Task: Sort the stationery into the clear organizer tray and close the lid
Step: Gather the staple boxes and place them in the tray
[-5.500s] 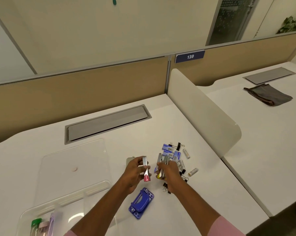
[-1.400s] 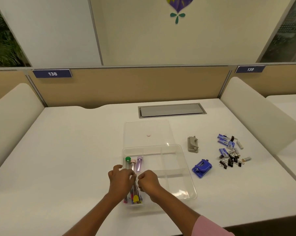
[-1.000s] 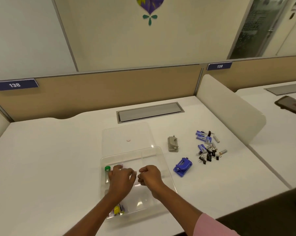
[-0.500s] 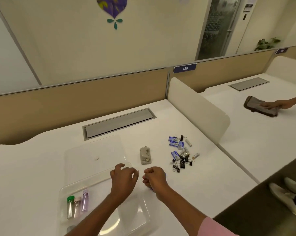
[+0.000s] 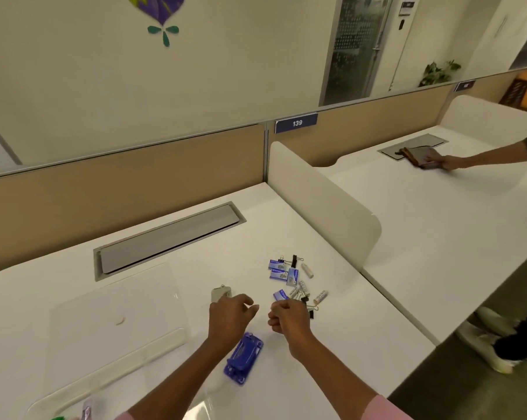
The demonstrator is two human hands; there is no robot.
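My left hand (image 5: 230,316) hovers over the white desk with loosely curled fingers and nothing in it, just in front of a grey stapler (image 5: 220,294). My right hand (image 5: 288,318) is a closed fist beside it, empty as far as I see, at the near edge of a heap of binder clips, blue staple boxes and small tubes (image 5: 292,281). A blue hole punch (image 5: 244,357) lies below my left wrist. The clear organizer tray (image 5: 59,404) shows only at the bottom left corner. Its clear lid (image 5: 113,316) lies flat on the desk behind it.
A grey cable hatch (image 5: 168,237) is set into the desk at the back. A rounded white divider (image 5: 320,198) stands on the right. On the neighbouring desk another person's hand (image 5: 450,162) rests on a dark cloth (image 5: 417,154). The desk's right edge drops to the floor.
Both hands left the tray and moved right toward the loose stationery. My view swung right, so the tray slid to the bottom left corner. The other person's hand moved the cloth.
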